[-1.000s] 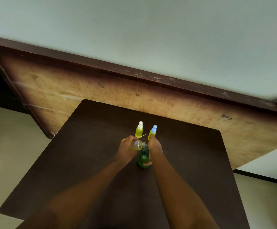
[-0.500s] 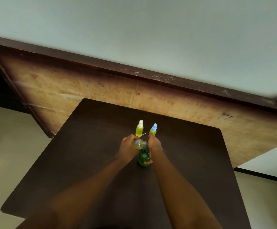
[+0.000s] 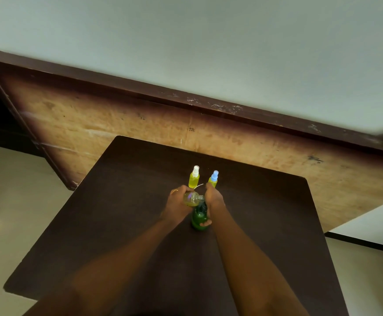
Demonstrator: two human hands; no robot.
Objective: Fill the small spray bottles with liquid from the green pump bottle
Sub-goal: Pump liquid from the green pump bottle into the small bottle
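Two hands meet at the middle of the dark table [image 3: 108,224]. The right hand [image 3: 213,199] curls its fingers round the green pump bottle [image 3: 199,218], which stands upright on the tabletop. Touching it on the left, the left hand [image 3: 177,202] grips a small uncapped bottle [image 3: 192,199], tipped sideways with its mouth at the pump's top. Just beyond the hands stand two bottles of yellow liquid, the white-capped bottle [image 3: 194,178] on the left and the blue-capped bottle [image 3: 213,179] on the right. Farther off, a worn wooden board [image 3: 140,124] leans along the pale wall [image 3: 208,53].
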